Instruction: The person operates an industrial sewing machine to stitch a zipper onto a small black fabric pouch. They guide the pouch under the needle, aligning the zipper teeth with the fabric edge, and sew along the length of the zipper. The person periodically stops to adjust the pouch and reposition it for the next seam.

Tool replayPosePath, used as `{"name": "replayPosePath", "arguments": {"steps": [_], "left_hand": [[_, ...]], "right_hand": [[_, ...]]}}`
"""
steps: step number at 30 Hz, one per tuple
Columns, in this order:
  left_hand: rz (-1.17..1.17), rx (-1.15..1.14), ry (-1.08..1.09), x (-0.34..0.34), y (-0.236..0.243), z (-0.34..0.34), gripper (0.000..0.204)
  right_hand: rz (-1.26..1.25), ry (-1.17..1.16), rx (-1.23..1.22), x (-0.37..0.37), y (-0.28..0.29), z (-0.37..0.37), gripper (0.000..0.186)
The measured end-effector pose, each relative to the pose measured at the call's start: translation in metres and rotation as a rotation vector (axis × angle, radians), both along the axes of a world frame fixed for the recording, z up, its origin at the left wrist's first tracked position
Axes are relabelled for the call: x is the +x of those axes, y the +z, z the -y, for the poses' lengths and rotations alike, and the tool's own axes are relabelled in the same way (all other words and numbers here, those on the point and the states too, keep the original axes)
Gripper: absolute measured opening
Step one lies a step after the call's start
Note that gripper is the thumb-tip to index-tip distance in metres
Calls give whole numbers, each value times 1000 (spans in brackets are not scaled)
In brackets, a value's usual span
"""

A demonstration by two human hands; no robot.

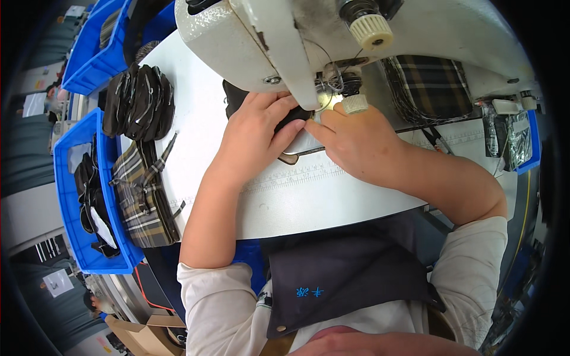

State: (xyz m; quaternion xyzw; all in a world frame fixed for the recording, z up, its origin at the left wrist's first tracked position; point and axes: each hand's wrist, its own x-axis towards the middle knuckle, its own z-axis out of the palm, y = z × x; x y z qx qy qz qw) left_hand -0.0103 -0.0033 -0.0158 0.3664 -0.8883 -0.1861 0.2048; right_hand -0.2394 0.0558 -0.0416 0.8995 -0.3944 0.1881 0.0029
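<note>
At twelve o'clock, under the sewing machine [249, 41], we are handling a dark fabric piece [292, 117], likely light, pliable and best held flat near its edges, left hand [252, 133] spreading thumb from fingers, right hand's [362, 139] pinch being impossible to tell.

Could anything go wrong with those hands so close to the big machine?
Yes. The left hand and right hand are close to the stitching end of the sewing machine, so a finger might get poked if it runs. The dark fabric by the left hand could also slip and pucker.
</note>
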Motion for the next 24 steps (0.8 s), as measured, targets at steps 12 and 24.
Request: {"name": "replayPosePath", "arguments": {"steps": [12,24], "left_hand": [[63,-54,47,-4,-7,2,25],[40,-146,38,-6,-9,1,21]], "right_hand": [[-24,-19,-12,-2,3,-1,22],[-87,8,5,-5,3,-1,51]]}}
